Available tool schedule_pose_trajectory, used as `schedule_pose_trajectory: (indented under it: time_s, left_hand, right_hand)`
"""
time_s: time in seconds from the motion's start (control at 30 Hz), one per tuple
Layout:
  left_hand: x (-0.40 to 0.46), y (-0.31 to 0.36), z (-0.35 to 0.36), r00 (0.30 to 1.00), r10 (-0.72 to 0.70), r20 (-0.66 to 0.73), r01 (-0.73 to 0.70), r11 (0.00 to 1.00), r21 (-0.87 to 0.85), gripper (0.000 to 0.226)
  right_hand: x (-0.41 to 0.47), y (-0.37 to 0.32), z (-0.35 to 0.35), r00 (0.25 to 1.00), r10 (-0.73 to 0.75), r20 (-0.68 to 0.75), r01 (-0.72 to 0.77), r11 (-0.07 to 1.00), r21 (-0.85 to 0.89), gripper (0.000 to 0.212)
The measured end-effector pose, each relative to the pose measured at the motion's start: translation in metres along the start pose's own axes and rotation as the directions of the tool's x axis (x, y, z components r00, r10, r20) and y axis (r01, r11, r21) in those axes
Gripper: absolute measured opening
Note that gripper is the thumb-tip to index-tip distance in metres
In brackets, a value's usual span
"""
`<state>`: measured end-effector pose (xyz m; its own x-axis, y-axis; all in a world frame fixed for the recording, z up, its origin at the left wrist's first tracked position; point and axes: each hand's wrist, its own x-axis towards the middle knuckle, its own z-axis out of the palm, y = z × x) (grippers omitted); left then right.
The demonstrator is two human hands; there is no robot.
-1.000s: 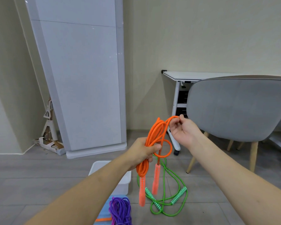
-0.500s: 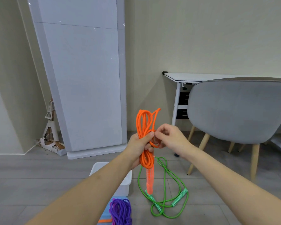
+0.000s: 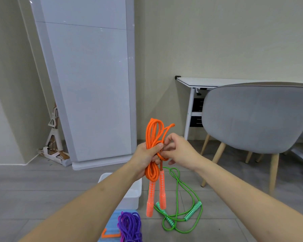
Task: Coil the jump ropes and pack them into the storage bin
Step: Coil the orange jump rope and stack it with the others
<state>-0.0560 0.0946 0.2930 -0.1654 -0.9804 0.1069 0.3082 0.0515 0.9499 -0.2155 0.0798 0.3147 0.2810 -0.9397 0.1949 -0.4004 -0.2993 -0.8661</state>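
The left hand's fingers (image 3: 157,148) clench round the middle of the folded orange jump rope (image 3: 153,137), keeping its loops bunched upright and its two handles hanging, while the right hand (image 3: 179,152) pinches a strand just beside them, apparently to wrap the bundle so it holds. Below, on the floor, the white storage bin (image 3: 136,191) waits near left, the green jump rope (image 3: 182,212) lies loose to its right, and a coiled purple jump rope (image 3: 129,226) sits nearest.

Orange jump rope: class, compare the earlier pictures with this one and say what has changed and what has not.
The right hand brought the loose end in from the upper right to the orange jump rope bundle. The left hand still grips it. The green rope and white bin stayed put.
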Motion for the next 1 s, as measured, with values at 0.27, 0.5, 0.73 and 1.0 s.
schedule_pose_trajectory:
  time_s: [0.27, 0.5, 0.73, 1.0]
  left_hand:
    - [0.002, -0.012, -0.022, 0.999, 0.027, 0.035, -0.033, 0.983, 0.182, 0.009]
    - [0.010, -0.037, -0.057, 0.996, -0.054, -0.073, 0.084, 0.849, 0.522, 0.015]
    - [0.020, -0.039, -0.066, 0.977, 0.007, -0.214, 0.098, 0.874, 0.477, 0.011]
    - [0.014, -0.013, -0.039, 1.000, 0.031, 0.001, -0.030, 0.973, 0.231, 0.015]
  right_hand:
    - [0.013, -0.019, -0.027, 0.903, 0.185, -0.389, 0.200, 0.618, 0.760, 0.025]
    - [0.019, -0.018, -0.059, 0.920, 0.202, -0.336, 0.304, 0.175, 0.937, 0.018]
    - [0.017, -0.007, -0.047, 0.951, 0.290, -0.113, 0.005, 0.349, 0.937, 0.025]
    - [0.009, 0.033, -0.020, 0.955, 0.243, -0.173, -0.226, 0.968, 0.110, 0.032]
